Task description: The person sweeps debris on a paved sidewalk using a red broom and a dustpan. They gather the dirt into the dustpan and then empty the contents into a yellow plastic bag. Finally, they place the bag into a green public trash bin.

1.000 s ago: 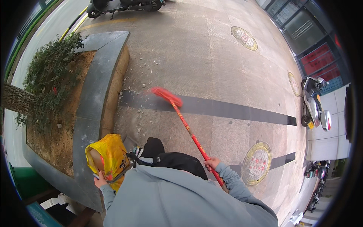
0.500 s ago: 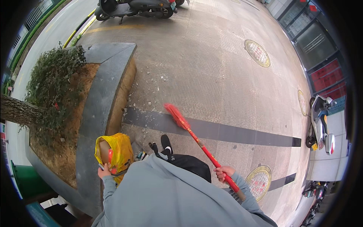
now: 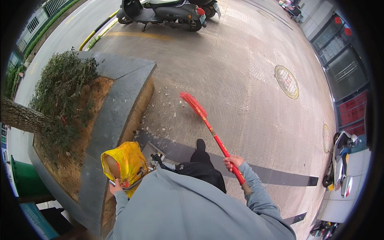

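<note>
My right hand (image 3: 233,163) is wrapped around the red shaft of a broom (image 3: 218,141), near its upper end. The broom's red bristles (image 3: 195,106) point forward over the paving, next to small rubble (image 3: 162,130). At the lower left, my left hand (image 3: 116,187) is closed around a grey handle, beside a yellow plastic bag (image 3: 138,162) with something brown inside. A dustpan (image 3: 151,149) shows partly between the bag and my leg, down by the planter's foot. Whether the grey handle belongs to it is hidden by the bag and my jacket.
A stone-edged planter (image 3: 124,94) with a shrub (image 3: 64,86) and a tree trunk (image 3: 24,116) stands on the left. Scooters (image 3: 164,16) are parked ahead, another scooter (image 3: 342,164) at right. A manhole cover (image 3: 286,82) lies in the paving; a green bin (image 3: 30,180) is lower left.
My view has shifted forward, and a foot has stepped ahead onto the dark strip. The broom has moved forward with my right hand. More of the dustpan shows beside the bag.
</note>
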A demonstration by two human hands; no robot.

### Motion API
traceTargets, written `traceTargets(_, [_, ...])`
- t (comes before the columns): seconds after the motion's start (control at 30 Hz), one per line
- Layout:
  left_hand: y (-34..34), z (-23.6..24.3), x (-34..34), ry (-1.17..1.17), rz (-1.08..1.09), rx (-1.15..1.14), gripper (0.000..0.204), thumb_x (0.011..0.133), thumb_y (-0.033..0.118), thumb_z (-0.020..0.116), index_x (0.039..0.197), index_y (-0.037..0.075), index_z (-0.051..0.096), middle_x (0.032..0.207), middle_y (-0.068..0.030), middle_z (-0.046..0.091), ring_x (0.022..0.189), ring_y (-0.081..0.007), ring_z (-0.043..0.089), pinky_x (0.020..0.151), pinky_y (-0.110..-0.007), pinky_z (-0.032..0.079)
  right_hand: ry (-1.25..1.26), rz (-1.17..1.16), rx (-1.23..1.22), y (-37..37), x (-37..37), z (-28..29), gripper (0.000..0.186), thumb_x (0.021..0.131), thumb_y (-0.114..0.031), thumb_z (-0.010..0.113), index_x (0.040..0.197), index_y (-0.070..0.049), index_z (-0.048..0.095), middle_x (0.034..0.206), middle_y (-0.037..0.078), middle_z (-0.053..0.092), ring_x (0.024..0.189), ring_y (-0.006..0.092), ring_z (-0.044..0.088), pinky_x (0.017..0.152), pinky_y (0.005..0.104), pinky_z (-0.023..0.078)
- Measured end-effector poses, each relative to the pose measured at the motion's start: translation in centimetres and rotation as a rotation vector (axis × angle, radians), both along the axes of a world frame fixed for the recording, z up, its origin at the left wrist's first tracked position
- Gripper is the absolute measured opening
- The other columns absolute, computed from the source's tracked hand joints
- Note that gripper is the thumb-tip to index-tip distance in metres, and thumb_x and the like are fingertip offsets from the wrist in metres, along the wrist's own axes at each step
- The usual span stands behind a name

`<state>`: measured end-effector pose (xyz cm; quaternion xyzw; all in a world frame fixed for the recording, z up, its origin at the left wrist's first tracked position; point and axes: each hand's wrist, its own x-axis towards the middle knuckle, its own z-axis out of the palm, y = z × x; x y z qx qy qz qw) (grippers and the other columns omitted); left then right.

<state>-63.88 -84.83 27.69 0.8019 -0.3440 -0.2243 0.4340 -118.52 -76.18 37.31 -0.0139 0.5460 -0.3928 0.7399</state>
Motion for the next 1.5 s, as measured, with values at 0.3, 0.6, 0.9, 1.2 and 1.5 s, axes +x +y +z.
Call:
traceTargets(0.3, [-1.1, 1.8, -10.2, -0.022, 0.270, -0.023, 0.033, 0.065, 0.019, 0.061, 0.081, -0.008, 0.050, 0.064, -0.0096, 0.054, 0.052, -0.0141, 0.049, 0.048, -0.026, 0.041, 0.456, 0.066, -0.049, -27.9, -15.9, -7.7, 0.014, 0.070, -0.012, 0.049, 0.065, 0.000, 0.046, 0.052, 0.006, 0.048, 0.040, 0.0142, 0.048, 0.035, 0.0258, 0.042])
traceTargets(0.6, [3.0, 7.4, -20.7, -0.096, 0.652, 0.073, 0.032, 0.067, 0.026, 0.061, 0.074, -0.002, 0.049, 0.060, -0.0031, 0.048, 0.053, -0.0105, 0.043, 0.046, -0.024, 0.036, 0.521, 0.345, 0.135, -44.9, -17.9, -12.3, 0.010, 0.072, -0.008, 0.044, 0.072, 0.003, 0.043, 0.058, 0.012, 0.050, 0.049, 0.0242, 0.055, 0.042, 0.0330, 0.047])
traceTargets(0.9, [7.8, 5.5, -28.0, 0.120, 0.889, -0.208, 0.022, 0.070, 0.018, 0.058, 0.076, -0.002, 0.050, 0.065, -0.0037, 0.050, 0.053, -0.0090, 0.044, 0.045, -0.022, 0.036, 0.149, 0.795, 0.276, -35.5, 0.6, -2.5, 0.008, 0.071, -0.010, 0.048, 0.071, -0.003, 0.045, 0.061, 0.007, 0.049, 0.059, 0.0228, 0.055, 0.054, 0.0367, 0.049])
traceTargets(1.2, [12.4, 3.4, -30.6, 0.271, 0.956, -0.303, 0.019, 0.069, 0.013, 0.059, 0.078, -0.001, 0.051, 0.063, -0.0018, 0.051, 0.052, -0.0071, 0.045, 0.046, -0.020, 0.036, -0.632, 0.910, 0.476, -34.4, 6.4, 4.9, 0.021, 0.076, -0.018, 0.046, 0.080, 0.002, 0.042, 0.051, -0.005, 0.042, 0.041, 0.0037, 0.042, 0.037, 0.0162, 0.035])
traceTargets(1.5, [14.8, 3.7, -32.1, 0.289, 1.028, -0.281, 0.023, 0.067, 0.018, 0.062, 0.074, -0.001, 0.051, 0.061, -0.0015, 0.050, 0.048, -0.0069, 0.042, 0.043, -0.021, 0.035, -0.650, 0.666, 0.410, -32.5, -3.2, 12.2, 0.025, 0.078, -0.016, 0.042, 0.088, 0.006, 0.040, 0.053, -0.003, 0.042, 0.041, 0.0043, 0.041, 0.038, 0.0172, 0.035])
